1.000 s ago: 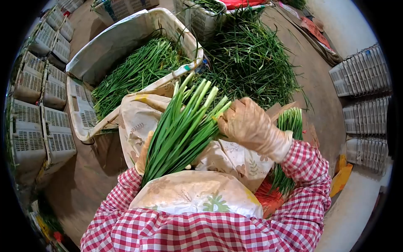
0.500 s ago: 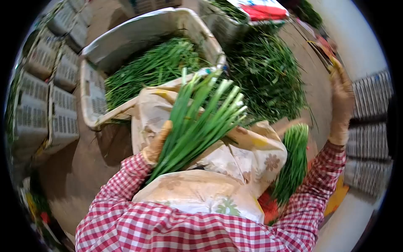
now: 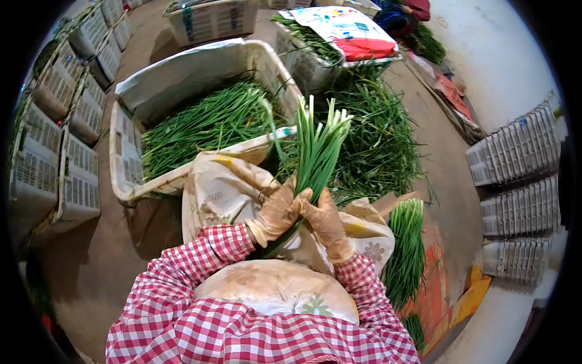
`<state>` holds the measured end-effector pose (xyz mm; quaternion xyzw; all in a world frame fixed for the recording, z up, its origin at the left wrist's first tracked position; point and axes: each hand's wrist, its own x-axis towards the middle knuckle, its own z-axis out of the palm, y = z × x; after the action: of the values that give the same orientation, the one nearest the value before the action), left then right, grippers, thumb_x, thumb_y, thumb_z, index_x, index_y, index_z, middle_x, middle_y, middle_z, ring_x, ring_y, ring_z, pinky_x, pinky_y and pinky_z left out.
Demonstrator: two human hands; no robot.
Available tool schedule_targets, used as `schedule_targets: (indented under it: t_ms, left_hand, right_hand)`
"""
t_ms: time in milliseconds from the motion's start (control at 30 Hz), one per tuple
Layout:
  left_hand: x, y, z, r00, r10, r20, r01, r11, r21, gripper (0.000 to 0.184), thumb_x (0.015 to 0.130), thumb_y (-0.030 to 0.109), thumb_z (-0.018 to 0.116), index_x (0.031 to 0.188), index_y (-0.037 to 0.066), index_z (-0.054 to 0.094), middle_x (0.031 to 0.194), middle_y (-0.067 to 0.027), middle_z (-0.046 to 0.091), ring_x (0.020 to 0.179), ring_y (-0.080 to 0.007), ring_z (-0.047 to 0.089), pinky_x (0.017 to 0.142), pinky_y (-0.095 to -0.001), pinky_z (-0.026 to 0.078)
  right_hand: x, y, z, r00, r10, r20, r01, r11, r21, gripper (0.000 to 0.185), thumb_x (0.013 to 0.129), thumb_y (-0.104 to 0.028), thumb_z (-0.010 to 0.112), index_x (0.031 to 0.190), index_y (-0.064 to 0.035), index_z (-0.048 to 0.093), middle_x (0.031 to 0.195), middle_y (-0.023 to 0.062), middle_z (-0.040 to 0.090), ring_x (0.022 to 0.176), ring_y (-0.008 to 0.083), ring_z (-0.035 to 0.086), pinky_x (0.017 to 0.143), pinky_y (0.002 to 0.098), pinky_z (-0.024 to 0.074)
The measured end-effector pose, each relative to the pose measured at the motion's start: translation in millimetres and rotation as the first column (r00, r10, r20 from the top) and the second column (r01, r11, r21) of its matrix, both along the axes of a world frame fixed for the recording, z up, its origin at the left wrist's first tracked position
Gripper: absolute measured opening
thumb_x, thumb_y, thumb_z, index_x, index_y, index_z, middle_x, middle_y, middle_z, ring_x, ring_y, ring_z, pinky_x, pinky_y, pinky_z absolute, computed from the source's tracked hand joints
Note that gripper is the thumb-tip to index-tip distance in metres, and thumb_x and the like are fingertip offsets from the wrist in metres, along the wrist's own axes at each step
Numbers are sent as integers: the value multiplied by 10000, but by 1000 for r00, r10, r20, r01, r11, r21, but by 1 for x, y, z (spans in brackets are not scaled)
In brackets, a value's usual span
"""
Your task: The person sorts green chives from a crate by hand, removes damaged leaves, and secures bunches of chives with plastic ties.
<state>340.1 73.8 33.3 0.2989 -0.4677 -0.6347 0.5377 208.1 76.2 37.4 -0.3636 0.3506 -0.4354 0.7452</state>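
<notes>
A bunch of garlic chives (image 3: 318,151) stands over my lap, its pale cut ends pointing up and away from me. My left hand (image 3: 274,213), in a tan glove, is closed around the lower part of the bunch. From the other side my right hand (image 3: 330,225), also gloved, grips the same bunch, and the thumbs meet in front of it. Whether a tie is between the fingers cannot be seen. Beneath the hands lies a patterned cream apron (image 3: 273,282). Another chive bunch (image 3: 405,246) lies on the floor to my right.
A white crate (image 3: 203,167) with loose chives (image 3: 206,121) stands ahead left. Beside it is a heap of loose greens (image 3: 379,136). A second crate with a red-and-white sack (image 3: 364,48) stands behind. Stacked crates (image 3: 518,151) line the right. Another person (image 3: 400,15) is at the far right.
My right hand has come down from its raised place at the right and now grips the bunch. The bunch has become more upright and gathered, and my left hand has shifted right.
</notes>
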Motion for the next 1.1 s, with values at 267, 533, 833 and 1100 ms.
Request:
schedule_targets:
  t_ms: [267, 533, 833, 1100]
  left_hand:
    - [-35, -5, -2, 560, 474, 679, 170, 736, -655, 745, 842, 205, 552, 1322, -206, 159, 1404, -355, 180, 1320, -497, 172, 1120, -474, 147]
    - [44, -10, 78, 453, -648, 612, 890, 364, -273, 503, 881, 336, 574, 1308, 83, 493, 1363, -224, 415, 1270, -302, 402, 1033, -444, 343]
    - [44, -43, 66, 968, -75, 241, -1, 953, 303, 448, 869, 500, 557, 851, 56, 616, 655, -46, 630, 525, -104, 594, 468, -205, 463]
    - [15, -36, 65, 972, -116, 204, 53, 955, 291, 434, 942, 442, 462, 702, 90, 544, 550, -19, 543, 426, -107, 532, 366, -187, 395]
  right_hand:
    - [-22, -50, 45, 965, -221, -138, 217, 975, -42, 319, 785, -128, 698, 1056, -10, 579, 928, 40, 627, 817, 144, 599, 759, 265, 491]
    - [-123, -79, 130, 893, 109, -437, -82, 993, 80, 288, 775, -184, 721, 971, -3, 612, 832, 46, 627, 683, 132, 614, 618, 247, 529]
    - [-87, 3, 88, 728, -25, -685, -132, 975, -176, 547, 765, -302, 714, 1182, 3, 533, 1041, 64, 626, 937, 152, 554, 841, 289, 442]
    - [-97, 33, 57, 954, -85, -289, 96, 995, 23, 554, 760, -356, 744, 1150, -4, 567, 967, 63, 652, 803, 118, 616, 715, 232, 502]
